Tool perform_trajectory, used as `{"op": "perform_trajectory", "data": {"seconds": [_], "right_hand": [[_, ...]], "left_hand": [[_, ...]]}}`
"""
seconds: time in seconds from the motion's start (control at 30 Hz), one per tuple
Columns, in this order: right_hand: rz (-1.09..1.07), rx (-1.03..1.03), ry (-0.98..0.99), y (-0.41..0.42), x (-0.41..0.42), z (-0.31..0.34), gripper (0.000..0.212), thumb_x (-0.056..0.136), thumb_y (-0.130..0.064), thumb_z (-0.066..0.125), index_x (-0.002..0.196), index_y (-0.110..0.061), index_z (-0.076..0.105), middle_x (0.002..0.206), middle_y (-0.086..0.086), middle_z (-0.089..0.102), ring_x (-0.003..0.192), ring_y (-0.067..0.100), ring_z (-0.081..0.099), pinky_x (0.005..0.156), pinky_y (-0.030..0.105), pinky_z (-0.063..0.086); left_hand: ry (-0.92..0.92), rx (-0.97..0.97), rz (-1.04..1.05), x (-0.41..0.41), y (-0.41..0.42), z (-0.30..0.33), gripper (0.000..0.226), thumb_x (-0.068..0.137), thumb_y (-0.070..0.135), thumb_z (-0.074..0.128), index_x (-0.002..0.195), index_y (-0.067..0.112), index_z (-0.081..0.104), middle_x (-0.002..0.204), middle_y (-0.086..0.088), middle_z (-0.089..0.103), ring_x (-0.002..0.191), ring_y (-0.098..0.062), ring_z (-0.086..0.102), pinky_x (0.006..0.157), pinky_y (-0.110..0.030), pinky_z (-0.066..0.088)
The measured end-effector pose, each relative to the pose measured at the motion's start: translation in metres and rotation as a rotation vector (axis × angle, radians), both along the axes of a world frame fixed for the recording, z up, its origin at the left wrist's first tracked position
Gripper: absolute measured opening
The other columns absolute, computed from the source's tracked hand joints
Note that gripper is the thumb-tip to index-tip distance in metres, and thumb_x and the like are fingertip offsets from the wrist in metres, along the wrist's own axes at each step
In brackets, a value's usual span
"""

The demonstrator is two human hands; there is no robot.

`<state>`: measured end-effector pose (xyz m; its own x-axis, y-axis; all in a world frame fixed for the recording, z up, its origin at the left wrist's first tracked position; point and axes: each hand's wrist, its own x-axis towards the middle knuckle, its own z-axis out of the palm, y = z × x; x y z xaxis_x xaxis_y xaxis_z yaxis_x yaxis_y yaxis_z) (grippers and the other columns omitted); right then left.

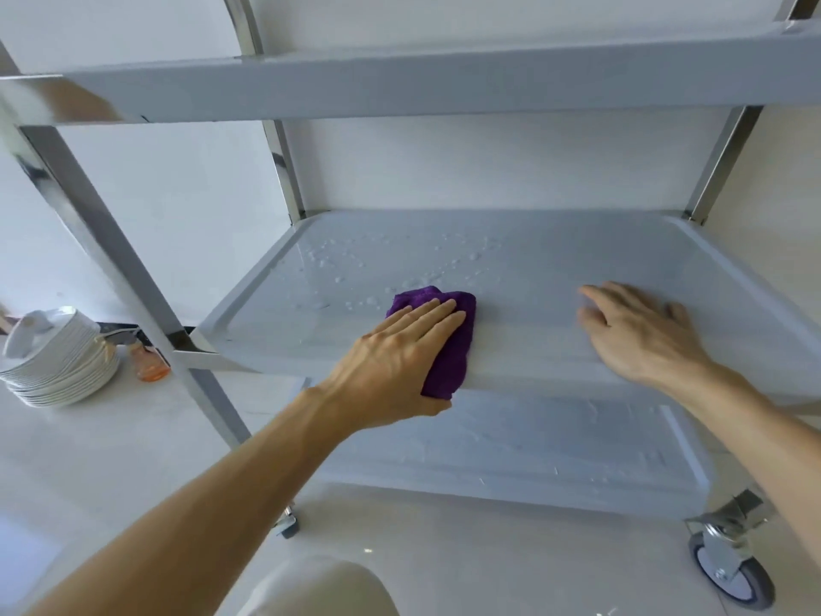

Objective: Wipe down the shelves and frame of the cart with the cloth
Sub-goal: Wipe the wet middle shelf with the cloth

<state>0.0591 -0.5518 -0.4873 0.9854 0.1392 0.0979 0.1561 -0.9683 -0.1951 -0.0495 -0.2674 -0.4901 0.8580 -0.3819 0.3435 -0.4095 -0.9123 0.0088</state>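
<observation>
A pale grey three-tier plastic cart with a shiny steel frame (102, 224) fills most of the view, standing on a glossy white floor (111, 460). Its grey middle shelf (533, 269) is a shallow tray with a raised rim, and water droplets (337, 260) are scattered over its far left part. The top shelf (400, 82) runs across above it, and the bottom shelf (533, 442) lies below. The left hand (400, 353) lies with straight fingers flat on top of a folded purple cloth (448, 349), its thumb tucked under the cloth's near edge; the cloth sits on the middle shelf's front left part and hangs over the front rim. The right hand (639, 331), blurred, rests spread and relaxed on the shelf's right part, well apart from the cloth and holding nothing. A stack of white plates (57, 357) stands on the floor at the left, with a small orange-tinted bottle (149, 362) just beside it. A grey swivel caster wheel (733, 571) shows at the cart's front right corner.
</observation>
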Motion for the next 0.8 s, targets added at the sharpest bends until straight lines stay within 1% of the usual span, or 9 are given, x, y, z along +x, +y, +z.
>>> {"op": "perform_trajectory", "data": {"seconds": [0.1,0.17,0.23,0.3,0.4,0.5,0.6,0.7,0.8], "right_hand": [[-0.001,0.012,0.000,0.001,-0.003,0.002,0.044,0.103,-0.042,0.024,0.145,-0.036,0.034,0.159,-0.008,0.029,0.148,0.012,0.019,0.115,0.047,0.016],[0.000,0.005,0.003,0.002,-0.005,0.003,0.044,0.103,-0.041,0.024,0.145,-0.036,0.035,0.159,-0.007,0.029,0.148,0.012,0.020,0.115,0.047,0.017],[-0.014,-0.002,0.010,0.005,-0.006,0.006,0.043,0.103,-0.039,0.025,0.143,-0.032,0.039,0.157,-0.004,0.032,0.147,0.015,0.022,0.114,0.048,0.019],[-0.022,-0.041,-0.013,0.013,-0.008,0.008,0.036,0.104,-0.033,0.026,0.130,-0.022,0.048,0.146,0.003,0.043,0.141,0.022,0.032,0.111,0.050,0.026],[0.056,-0.057,-0.011,0.055,-0.019,0.015,0.034,0.104,-0.032,0.029,0.119,-0.014,0.053,0.136,0.010,0.051,0.133,0.028,0.042,0.107,0.051,0.034],[0.216,-0.004,0.048,0.126,-0.036,0.016,0.039,0.103,-0.037,0.027,0.128,-0.018,0.050,0.145,0.009,0.042,0.140,0.026,0.034,0.113,0.057,0.025],[0.367,0.027,0.029,0.170,-0.046,0.010,0.045,0.105,-0.039,0.021,0.144,-0.025,0.038,0.158,-0.004,0.028,0.149,0.018,0.018,0.116,0.064,0.012],[0.369,0.053,0.027,0.168,-0.040,0.002,0.049,0.105,-0.041,0.020,0.153,-0.034,0.026,0.164,-0.012,0.015,0.152,0.014,0.009,0.119,0.060,0.007],[0.374,0.048,-0.006,0.164,-0.038,-0.003,0.049,0.104,-0.041,0.023,0.152,-0.037,0.027,0.164,-0.014,0.016,0.152,0.014,0.012,0.120,0.058,0.009]], "left_hand": [[0.025,0.009,0.085,-0.008,0.041,0.001,0.106,0.070,0.059,0.075,0.156,0.027,0.022,0.163,0.011,0.016,0.147,0.001,0.009,0.111,-0.013,0.005],[0.055,0.006,0.150,-0.015,0.069,0.002,0.108,0.069,0.063,0.073,0.156,0.032,0.017,0.161,0.018,0.010,0.142,0.008,0.002,0.111,-0.015,0.009],[0.089,0.000,0.199,-0.018,0.087,0.003,0.109,0.068,0.064,0.072,0.156,0.035,0.015,0.161,0.019,0.009,0.146,0.004,0.005,0.114,-0.023,0.017],[0.090,-0.018,0.218,-0.019,0.089,0.003,0.108,0.067,0.061,0.075,0.156,0.033,0.018,0.163,0.016,0.014,0.149,-0.003,0.011,0.116,-0.028,0.020],[0.058,-0.038,0.230,-0.021,0.080,0.001,0.105,0.068,0.053,0.078,0.155,0.028,0.024,0.162,0.013,0.019,0.150,-0.007,0.014,0.116,-0.028,0.021],[0.037,-0.039,0.247,-0.022,0.078,-0.002,0.106,0.069,0.052,0.078,0.155,0.026,0.023,0.162,0.012,0.019,0.150,-0.008,0.013,0.116,-0.028,0.021],[0.027,-0.036,0.236,-0.023,0.081,-0.002,0.106,0.069,0.054,0.077,0.156,0.026,0.023,0.163,0.012,0.019,0.150,-0.008,0.014,0.114,-0.025,0.020],[0.079,0.001,0.176,-0.023,0.099,-0.001,0.104,0.073,0.052,0.076,0.156,0.026,0.020,0.163,0.011,0.018,0.150,-0.008,0.013,0.115,-0.028,0.020],[0.122,0.040,0.226,-0.033,0.140,0.006,0.106,0.074,0.051,0.077,0.157,0.029,0.016,0.163,0.012,0.015,0.148,-0.003,0.011,0.116,-0.025,0.018]]}}
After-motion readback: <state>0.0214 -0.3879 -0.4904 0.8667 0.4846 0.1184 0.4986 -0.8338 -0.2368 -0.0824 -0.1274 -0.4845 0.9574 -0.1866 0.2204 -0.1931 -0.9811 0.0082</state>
